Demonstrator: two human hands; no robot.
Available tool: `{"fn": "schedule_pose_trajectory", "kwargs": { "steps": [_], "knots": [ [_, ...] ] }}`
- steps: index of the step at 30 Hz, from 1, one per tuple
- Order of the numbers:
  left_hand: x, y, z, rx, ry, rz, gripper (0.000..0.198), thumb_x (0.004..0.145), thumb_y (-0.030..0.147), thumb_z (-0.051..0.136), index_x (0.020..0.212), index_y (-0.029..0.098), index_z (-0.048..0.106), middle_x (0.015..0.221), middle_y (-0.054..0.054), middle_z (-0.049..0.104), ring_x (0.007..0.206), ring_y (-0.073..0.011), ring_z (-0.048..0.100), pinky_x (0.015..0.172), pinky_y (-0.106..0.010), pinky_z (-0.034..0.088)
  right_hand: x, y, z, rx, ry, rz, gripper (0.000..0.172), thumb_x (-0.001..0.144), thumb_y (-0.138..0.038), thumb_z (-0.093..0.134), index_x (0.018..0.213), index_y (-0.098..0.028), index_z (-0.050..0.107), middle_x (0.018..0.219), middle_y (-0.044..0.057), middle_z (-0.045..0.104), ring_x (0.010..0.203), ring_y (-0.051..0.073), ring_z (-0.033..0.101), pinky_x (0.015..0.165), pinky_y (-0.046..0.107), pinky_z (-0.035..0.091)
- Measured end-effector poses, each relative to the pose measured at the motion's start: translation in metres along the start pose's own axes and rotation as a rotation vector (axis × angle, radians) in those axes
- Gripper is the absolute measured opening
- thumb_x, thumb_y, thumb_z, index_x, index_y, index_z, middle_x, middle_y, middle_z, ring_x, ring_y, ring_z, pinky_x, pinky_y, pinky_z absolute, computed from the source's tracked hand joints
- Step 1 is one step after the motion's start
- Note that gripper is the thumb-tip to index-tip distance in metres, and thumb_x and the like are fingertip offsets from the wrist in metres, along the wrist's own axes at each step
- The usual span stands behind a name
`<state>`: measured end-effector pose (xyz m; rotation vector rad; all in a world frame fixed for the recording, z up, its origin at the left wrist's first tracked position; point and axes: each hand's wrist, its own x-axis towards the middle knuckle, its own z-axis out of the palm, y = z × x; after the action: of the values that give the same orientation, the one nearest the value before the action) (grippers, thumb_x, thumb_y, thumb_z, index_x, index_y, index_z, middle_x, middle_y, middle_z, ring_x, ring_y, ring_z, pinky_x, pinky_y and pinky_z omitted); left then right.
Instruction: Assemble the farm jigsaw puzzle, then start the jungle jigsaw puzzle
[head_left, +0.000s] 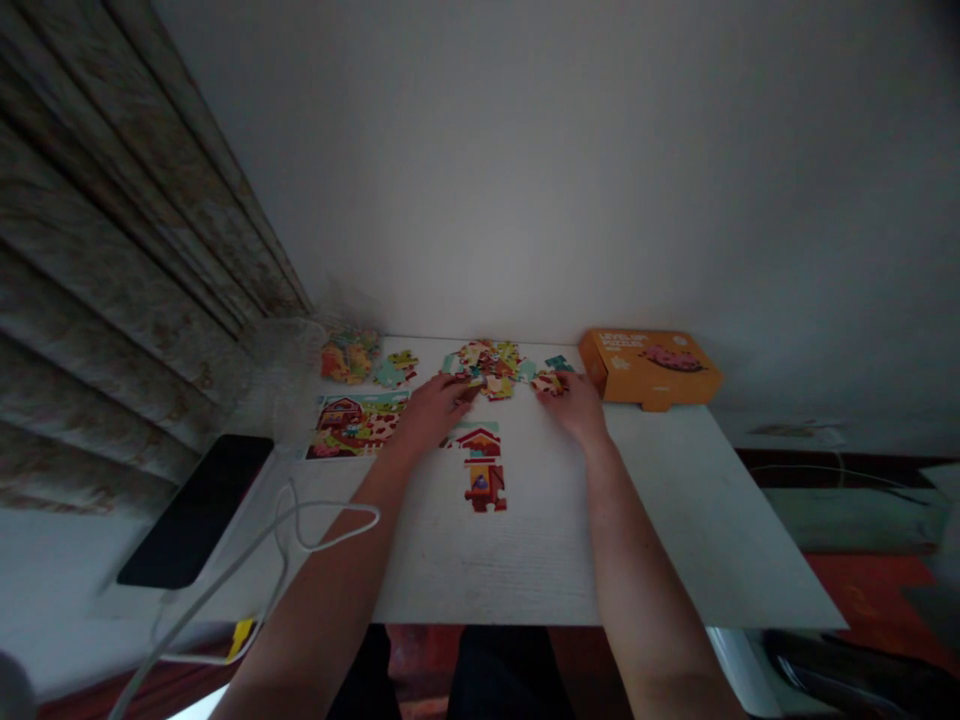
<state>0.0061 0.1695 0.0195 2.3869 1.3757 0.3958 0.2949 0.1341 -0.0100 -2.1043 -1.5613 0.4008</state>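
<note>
On the white surface (540, 550), my left hand (433, 408) and my right hand (576, 405) are at the puzzle pieces (491, 358) near the wall (487, 200), fingers half bent, but I cannot tell if they hold any.

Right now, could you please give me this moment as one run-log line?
left hand: at puzzle pile; right hand: at loose pieces; orange box: near right hand

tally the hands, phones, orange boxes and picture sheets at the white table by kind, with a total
Hands: 2 (left hand, right hand)
Black phone: 1
Orange box: 1
Picture sheet: 1
Total: 5
The loose puzzle pieces overlap too much to count.
</note>
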Motion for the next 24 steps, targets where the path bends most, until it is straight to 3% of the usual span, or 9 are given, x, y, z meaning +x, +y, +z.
{"fn": "schedule_pose_trajectory", "kwargs": {
  "steps": [5,10,15,20,24],
  "knots": [
    [0.000,-0.002,0.003,0.086,-0.092,-0.053,0.042,0.104,0.037,0.046,0.144,0.032,0.056,0.163,-0.006,0.041,0.150,-0.0317,0.034,0.123,-0.064,0.015,0.001,-0.004,0.008,0.051,0.080,0.027,0.049,0.078,-0.034,0.075,0.123,-0.017,0.065,0.118,0.012,0.065,0.109,0.024,0.061,0.101,0.037,0.046],
    [0.000,-0.008,0.004,0.140,-0.064,-0.138,0.050,0.104,0.036,0.041,0.154,0.038,0.044,0.167,-0.005,0.034,0.153,-0.0314,0.029,0.123,-0.068,0.010,0.004,-0.001,0.006,0.253,0.124,0.102,0.040,0.074,-0.029,0.072,0.111,-0.017,0.067,0.113,0.011,0.068,0.090,0.021,0.064,0.081,0.032,0.053],
    [0.002,-0.009,0.002,0.146,-0.029,-0.215,0.049,0.104,0.041,0.039,0.151,0.032,0.050,0.166,-0.008,0.036,0.153,-0.0363,0.028,0.121,-0.073,0.007,0.008,0.000,0.003,0.378,0.187,0.198,0.025,0.079,-0.034,0.068,0.097,-0.017,0.066,0.097,0.010,0.073,0.081,0.021,0.066,0.076,0.033,0.053],
    [0.004,-0.009,0.000,0.132,-0.018,-0.266,0.048,0.104,0.042,0.040,0.150,0.031,0.052,0.166,-0.008,0.034,0.153,-0.0364,0.028,0.120,-0.075,0.007,0.011,0.002,0.007,0.667,0.238,0.324,0.041,0.080,-0.051,0.068,0.102,-0.019,0.058,0.087,0.009,0.073,0.067,0.020,0.068,0.059,0.029,0.050],
    [0.004,-0.010,0.001,0.117,-0.001,-0.265,0.048,0.104,0.042,0.039,0.148,0.031,0.053,0.166,-0.008,0.035,0.153,-0.0362,0.028,0.120,-0.075,0.007,0.013,0.003,0.013,0.747,0.264,0.325,0.055,0.076,-0.067,0.068,0.104,-0.022,0.052,0.084,0.007,0.072,0.063,0.019,0.067,0.053,0.027,0.048]
  ]
}}
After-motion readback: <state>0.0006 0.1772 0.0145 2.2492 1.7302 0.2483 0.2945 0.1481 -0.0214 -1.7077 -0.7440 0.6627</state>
